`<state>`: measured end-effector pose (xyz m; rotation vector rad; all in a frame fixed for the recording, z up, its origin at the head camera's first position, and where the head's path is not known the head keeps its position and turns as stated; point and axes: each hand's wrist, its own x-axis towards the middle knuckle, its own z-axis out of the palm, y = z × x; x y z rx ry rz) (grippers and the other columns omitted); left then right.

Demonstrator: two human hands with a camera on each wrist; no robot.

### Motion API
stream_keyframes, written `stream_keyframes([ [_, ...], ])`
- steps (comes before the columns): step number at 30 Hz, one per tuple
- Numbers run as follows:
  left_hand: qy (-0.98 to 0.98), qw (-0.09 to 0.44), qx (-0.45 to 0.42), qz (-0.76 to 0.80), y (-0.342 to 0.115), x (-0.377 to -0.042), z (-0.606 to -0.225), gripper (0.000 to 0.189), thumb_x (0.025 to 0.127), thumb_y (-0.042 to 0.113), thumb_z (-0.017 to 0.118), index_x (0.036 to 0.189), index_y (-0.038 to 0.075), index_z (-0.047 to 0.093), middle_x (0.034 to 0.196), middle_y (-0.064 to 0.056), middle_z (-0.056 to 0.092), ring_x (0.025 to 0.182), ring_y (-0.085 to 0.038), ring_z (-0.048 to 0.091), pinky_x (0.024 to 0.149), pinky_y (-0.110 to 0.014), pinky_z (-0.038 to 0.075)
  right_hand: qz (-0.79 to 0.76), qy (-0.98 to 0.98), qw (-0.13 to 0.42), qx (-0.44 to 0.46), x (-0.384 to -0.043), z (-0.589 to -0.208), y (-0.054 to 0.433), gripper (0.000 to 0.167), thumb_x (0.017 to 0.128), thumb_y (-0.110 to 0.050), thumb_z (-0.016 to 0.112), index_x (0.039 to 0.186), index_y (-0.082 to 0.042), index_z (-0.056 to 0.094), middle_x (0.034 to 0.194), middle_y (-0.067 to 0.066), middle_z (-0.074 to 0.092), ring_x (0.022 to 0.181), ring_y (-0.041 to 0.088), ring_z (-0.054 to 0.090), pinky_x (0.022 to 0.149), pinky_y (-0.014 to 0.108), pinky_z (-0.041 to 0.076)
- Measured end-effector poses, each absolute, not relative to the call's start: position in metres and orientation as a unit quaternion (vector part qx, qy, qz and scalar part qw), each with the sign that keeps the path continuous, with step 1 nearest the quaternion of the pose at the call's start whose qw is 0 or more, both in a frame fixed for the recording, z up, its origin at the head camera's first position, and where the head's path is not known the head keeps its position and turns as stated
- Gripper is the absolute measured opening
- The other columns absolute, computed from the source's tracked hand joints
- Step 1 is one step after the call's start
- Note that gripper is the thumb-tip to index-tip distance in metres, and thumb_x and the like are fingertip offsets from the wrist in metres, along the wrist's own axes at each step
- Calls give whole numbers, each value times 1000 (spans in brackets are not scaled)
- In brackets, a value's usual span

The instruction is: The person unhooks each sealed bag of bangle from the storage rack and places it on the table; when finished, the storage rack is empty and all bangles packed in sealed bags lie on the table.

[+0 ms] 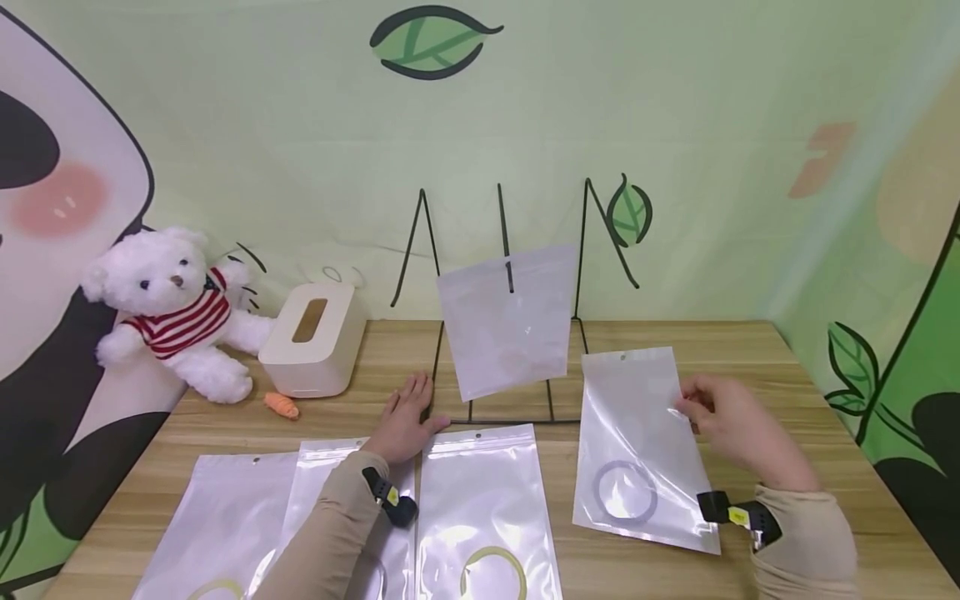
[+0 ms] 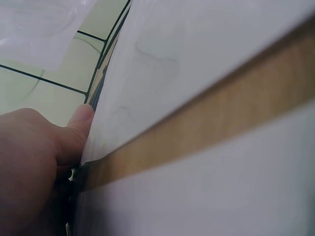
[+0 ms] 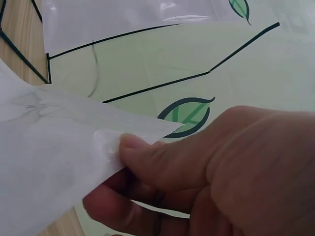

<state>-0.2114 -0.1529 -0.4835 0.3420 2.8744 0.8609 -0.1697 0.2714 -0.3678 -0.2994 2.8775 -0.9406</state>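
My right hand (image 1: 738, 429) pinches the right edge of a clear-and-white zip bag (image 1: 637, 408) between thumb and fingers. Through its front shows a pale purple ring (image 1: 597, 492). In the right wrist view the thumb (image 3: 140, 150) presses on the bag's sheet (image 3: 54, 152). My left hand (image 1: 405, 421) rests with fingers spread at the left front corner of a black wire rack (image 1: 517, 422), beside the upper edges of the bags on the table. One more zip bag (image 1: 510, 333) hangs tilted on the rack.
Along the front lie a bag (image 1: 480, 483) with a yellow-green ring, a middle bag (image 1: 322, 475) partly under my left forearm, and a left bag (image 1: 232, 500). Back left are a white teddy bear (image 1: 183, 321), a tissue box (image 1: 311, 367) and a small orange object (image 1: 281, 406).
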Motion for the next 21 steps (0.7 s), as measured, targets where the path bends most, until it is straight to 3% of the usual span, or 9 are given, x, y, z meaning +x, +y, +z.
stream_keyframes([
  [12,951,64,111,283,-153,-210,-484,74,99,31,55,150,-8,18,159,-22,10,147,-35,3,117,-53,2,-299,943,89,-118,-171,-379,273,7,95,-3,56,92,2,60,70,4,54,60,16,46,47,26,37],
  [21,952,64,112,279,-153,-212,-484,76,99,33,55,150,-8,16,159,-22,9,147,-35,2,117,-54,2,-304,938,136,-99,-171,-380,268,24,93,-3,56,112,13,53,77,7,59,65,18,54,54,31,45],
])
